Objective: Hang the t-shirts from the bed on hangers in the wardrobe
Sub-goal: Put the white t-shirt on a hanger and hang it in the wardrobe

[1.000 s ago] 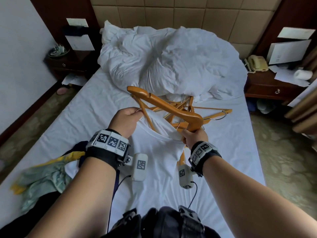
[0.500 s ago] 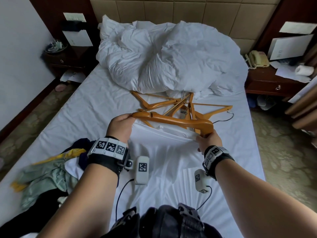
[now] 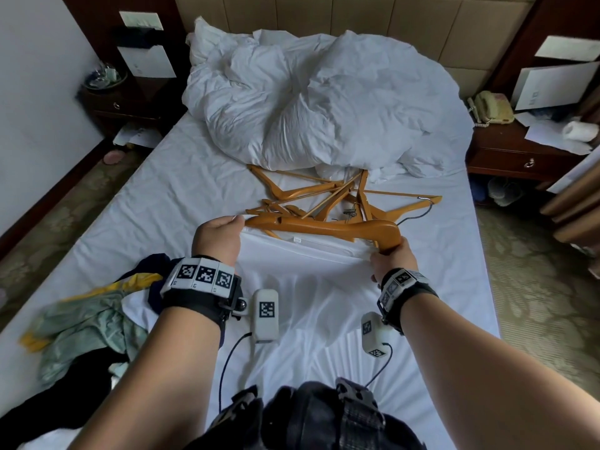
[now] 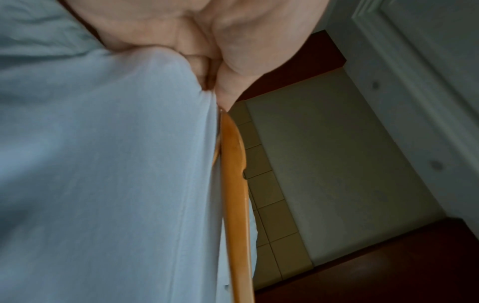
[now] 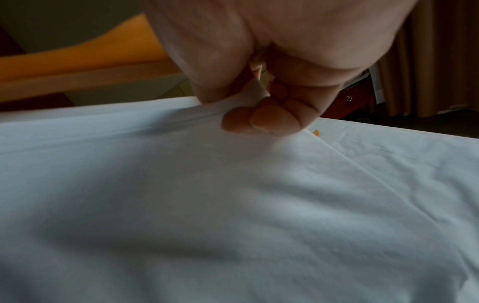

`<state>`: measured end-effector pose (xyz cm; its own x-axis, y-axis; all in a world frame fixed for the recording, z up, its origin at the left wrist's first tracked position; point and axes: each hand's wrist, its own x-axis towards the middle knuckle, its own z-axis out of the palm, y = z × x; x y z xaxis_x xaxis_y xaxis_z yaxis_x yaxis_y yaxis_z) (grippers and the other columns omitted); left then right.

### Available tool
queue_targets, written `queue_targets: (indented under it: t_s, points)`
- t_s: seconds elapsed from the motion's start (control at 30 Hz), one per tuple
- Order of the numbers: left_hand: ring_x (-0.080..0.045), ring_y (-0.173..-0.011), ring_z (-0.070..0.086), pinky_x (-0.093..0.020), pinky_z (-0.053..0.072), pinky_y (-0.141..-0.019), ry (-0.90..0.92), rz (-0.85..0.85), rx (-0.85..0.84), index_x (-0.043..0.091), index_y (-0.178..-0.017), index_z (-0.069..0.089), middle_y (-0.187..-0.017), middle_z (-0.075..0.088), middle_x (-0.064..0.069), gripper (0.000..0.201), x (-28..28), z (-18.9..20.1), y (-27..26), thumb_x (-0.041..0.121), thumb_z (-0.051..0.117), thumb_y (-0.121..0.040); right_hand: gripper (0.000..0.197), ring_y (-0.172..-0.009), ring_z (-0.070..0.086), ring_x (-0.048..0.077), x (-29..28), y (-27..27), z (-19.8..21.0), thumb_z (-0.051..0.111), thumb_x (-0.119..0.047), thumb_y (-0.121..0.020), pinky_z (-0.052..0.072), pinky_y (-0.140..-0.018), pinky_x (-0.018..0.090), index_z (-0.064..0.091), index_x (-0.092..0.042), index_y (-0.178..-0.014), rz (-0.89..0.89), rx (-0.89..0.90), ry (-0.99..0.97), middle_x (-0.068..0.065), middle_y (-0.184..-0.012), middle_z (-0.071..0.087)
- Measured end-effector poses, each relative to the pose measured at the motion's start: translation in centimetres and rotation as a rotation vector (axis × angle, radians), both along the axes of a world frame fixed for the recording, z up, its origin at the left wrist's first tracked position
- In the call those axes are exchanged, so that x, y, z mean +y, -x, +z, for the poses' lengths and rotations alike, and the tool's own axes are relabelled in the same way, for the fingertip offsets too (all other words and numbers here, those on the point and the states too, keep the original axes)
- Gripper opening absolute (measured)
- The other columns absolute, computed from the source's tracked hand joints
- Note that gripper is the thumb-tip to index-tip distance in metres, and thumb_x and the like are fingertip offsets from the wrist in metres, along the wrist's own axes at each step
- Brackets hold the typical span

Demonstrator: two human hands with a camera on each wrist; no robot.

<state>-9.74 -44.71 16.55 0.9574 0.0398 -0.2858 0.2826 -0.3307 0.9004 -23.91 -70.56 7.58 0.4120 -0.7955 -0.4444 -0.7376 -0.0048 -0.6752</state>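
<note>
The orange-brown wooden hanger (image 3: 324,227) has dropped from a steep tilt a second ago to lie nearly level across the stretched-open neck of the white cotton t-shirt (image 3: 311,287). Both hands have drawn further apart, pulling the collar wide. Judgement: the hanger is being seated inside the shirt; the shoulders are not yet settled over its arms, and the wardrobe is not in view, so hanging is still to come.

The left hand (image 3: 218,235) is clamped, fingers curled, on the left tip of the hanger together with the shirt's edge; the left wrist view shows cloth bunched under the fingers against the wood. The right hand (image 3: 393,258) pinches the collar fabric just below the hanger's right end, fingertips (image 5: 259,121) pressed into a fold. Both forearms reach forward over the white-sheeted bed (image 3: 194,177), wrists raised.

The shirt hangs from both hands, its body trailing toward the bed's near edge. Spare wooden hangers (image 3: 341,193) lie piled mid-bed. A heap of coloured clothes (image 3: 84,323) sits at the bed's left edge.
</note>
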Motion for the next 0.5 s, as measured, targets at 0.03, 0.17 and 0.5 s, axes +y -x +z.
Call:
queue_targets:
  t_s: [0.03, 0.17, 0.5]
  points:
    - [-0.023, -0.082, 0.059, -0.031, 0.051, -0.084, -0.063, -0.036, -0.031, 0.015, -0.089, 0.078, -0.076, 0.065, 0.001, 0.021, 0.2, -0.1, 0.0, 0.030, 0.066, -0.098, 0.043, -0.064, 0.074, 0.029, 0.1, 0.0, 0.1, 0.052, -0.015, -0.084, 0.064, -0.067, 0.048, 0.044, -0.034, -0.122, -0.001, 0.003, -0.005, 0.009, -0.080, 0.072]
    - [-0.034, -0.082, 0.061, -0.039, 0.055, -0.083, -0.326, -0.194, -0.177, 0.004, -0.098, 0.074, -0.085, 0.069, -0.013, 0.031, 0.8, -0.1, -0.4, 0.029, 0.057, -0.102, 0.040, -0.065, 0.074, 0.027, 0.4, -0.2, 0.6, 0.050, -0.014, -0.087, 0.064, -0.071, 0.050, 0.045, -0.033, -0.122, -0.008, -0.009, -0.021, 0.009, -0.080, 0.073]
    - [-0.033, -0.088, 0.059, -0.037, 0.045, -0.082, -0.947, -0.533, -0.338, 0.019, -0.103, 0.071, -0.085, 0.066, -0.005, 0.026, 0.9, 1.3, 0.1, 0.022, 0.046, -0.106, 0.022, -0.059, 0.074, 0.023, 1.2, -0.7, 1.3, 0.049, -0.015, -0.086, 0.064, -0.064, 0.050, 0.052, -0.031, -0.101, 0.013, -0.017, 0.042, 0.004, -0.080, 0.073]
